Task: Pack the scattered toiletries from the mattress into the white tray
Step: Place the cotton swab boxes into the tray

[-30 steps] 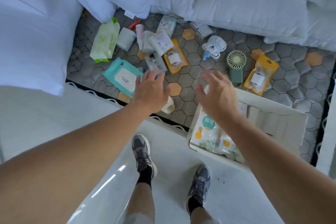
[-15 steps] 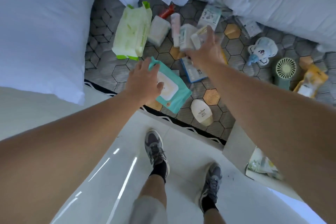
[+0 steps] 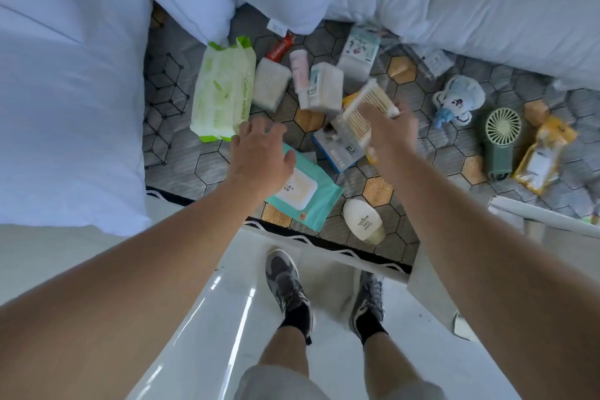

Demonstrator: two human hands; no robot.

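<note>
Overhead, right hand clamped around cotton swab pack; left hand spread loose above teal wipes pack.

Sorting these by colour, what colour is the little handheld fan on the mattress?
The handheld fan is green, paler on the grille, in the head view.

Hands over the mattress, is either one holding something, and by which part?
The right hand holds a pack of cotton swabs by its lower end. The left hand is open above the teal wipes pack, holding nothing.
</note>
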